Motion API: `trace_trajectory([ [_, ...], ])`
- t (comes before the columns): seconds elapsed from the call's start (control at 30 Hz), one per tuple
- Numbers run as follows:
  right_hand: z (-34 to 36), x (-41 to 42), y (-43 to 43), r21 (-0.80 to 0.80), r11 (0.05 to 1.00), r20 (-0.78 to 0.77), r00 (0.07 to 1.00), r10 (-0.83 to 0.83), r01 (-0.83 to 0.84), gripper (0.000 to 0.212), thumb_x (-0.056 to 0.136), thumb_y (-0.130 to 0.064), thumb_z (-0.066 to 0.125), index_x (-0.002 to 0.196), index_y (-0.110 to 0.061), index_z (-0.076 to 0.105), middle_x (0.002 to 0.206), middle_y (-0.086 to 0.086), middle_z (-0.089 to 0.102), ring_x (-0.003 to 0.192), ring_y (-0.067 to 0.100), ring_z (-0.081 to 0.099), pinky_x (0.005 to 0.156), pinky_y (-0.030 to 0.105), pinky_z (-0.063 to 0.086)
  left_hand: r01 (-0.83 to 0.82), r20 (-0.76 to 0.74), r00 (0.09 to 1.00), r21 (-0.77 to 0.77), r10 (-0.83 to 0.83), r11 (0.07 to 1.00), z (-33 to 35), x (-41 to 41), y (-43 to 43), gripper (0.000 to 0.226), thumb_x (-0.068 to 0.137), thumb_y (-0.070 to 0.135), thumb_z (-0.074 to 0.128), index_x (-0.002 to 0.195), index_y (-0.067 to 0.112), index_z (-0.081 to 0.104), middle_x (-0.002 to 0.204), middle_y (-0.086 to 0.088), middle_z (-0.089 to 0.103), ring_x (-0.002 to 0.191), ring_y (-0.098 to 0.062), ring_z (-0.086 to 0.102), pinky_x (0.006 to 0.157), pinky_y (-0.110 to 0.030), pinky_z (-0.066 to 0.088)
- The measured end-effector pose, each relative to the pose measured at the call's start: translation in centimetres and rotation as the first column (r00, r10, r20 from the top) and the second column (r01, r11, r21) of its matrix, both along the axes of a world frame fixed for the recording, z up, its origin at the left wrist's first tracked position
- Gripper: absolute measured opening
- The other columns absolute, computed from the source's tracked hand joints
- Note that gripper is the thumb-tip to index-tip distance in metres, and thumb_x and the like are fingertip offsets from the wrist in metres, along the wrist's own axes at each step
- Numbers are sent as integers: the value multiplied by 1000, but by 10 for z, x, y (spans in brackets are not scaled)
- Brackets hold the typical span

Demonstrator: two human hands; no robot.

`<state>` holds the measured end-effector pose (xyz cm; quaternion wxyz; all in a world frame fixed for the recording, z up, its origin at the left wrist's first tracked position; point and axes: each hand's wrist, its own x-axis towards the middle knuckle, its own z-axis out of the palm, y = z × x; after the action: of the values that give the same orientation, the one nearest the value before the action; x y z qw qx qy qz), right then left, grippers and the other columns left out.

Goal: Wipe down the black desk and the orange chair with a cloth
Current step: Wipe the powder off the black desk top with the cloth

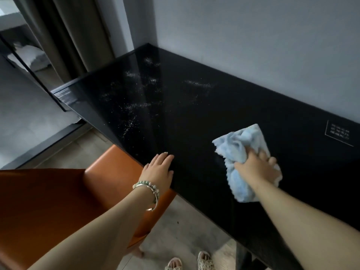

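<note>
The glossy black desk runs along the wall from the far left corner to the near right. White dust specks lie scattered over its left half. My right hand grips a crumpled light blue cloth and presses it onto the desk's right part. My left hand, with beaded bracelets on the wrist, rests flat with straight fingers on the desk's front edge. The orange chair stands at lower left, its seat partly tucked under the desk and partly hidden by my left arm.
A grey wall backs the desk. A white-outlined label is printed at the desk's far right. A curtain and a glass panel stand at upper left. My sandalled feet are on the pale floor below.
</note>
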<state>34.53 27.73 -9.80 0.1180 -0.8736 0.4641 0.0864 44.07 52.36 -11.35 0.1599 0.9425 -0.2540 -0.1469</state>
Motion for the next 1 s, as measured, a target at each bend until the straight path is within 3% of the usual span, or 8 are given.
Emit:
trace_trajectory([
  [0.13,-16,-4,83,-80,915,77,912,402,-397,51,82,-48,47,131,-41,38,137,-10,40,113,24,40,92,36,33,-175,11,984,-187,180,967,-3,-4,10,46,94,17,46,140,19,37,149,1,29,136,-20,31,108,-33,33],
  [0.27,-2,0,150,194,651,322,674,665,-734,37,81,-46,49,117,-38,49,122,-14,50,107,23,44,91,36,37,-243,-55,970,-214,236,946,1,6,39,51,87,7,57,136,10,41,143,-5,39,127,-23,42,107,-35,34],
  [0.33,13,14,141,261,620,415,665,620,-740,36,77,-44,54,112,-36,53,120,-15,54,105,23,46,88,38,42,-332,-83,943,-222,321,917,5,10,46,51,87,5,53,136,12,42,142,-6,40,125,-25,43,104,-34,36],
  [0.43,26,38,95,44,745,433,685,586,-665,43,75,-41,58,117,-37,51,127,-14,51,106,24,46,87,37,42,-428,-8,899,-236,438,873,9,13,48,45,91,7,44,135,16,45,142,-3,42,126,-25,43,100,-32,37],
  [0.6,20,78,39,56,904,42,906,422,-423,45,83,-44,46,127,-40,37,133,-4,42,114,27,36,90,44,38,-403,59,906,-186,419,896,13,20,59,42,94,14,43,136,19,44,142,0,41,127,-22,42,100,-35,39],
  [0.83,-10,51,149,-15,539,194,527,828,-842,35,82,-50,46,115,-39,50,123,-12,51,111,25,41,96,40,28,-400,177,848,-406,500,822,26,21,71,39,87,-3,47,121,12,60,130,-6,55,118,-26,51,93,-27,37],
  [0.93,3,48,166,256,421,291,485,825,-870,36,81,-56,43,116,-48,50,121,-9,55,108,23,42,96,38,36,-350,187,875,-394,447,850,31,23,65,38,89,-1,46,122,13,60,130,-5,55,118,-24,51,92,-24,33],
  [1.0,11,42,157,202,428,363,473,803,-881,34,81,-52,50,114,-44,54,122,-11,56,105,22,42,94,39,36,-320,143,904,-399,403,859,34,26,58,38,90,-1,45,124,12,58,132,-6,52,120,-25,49,95,-24,34],
])
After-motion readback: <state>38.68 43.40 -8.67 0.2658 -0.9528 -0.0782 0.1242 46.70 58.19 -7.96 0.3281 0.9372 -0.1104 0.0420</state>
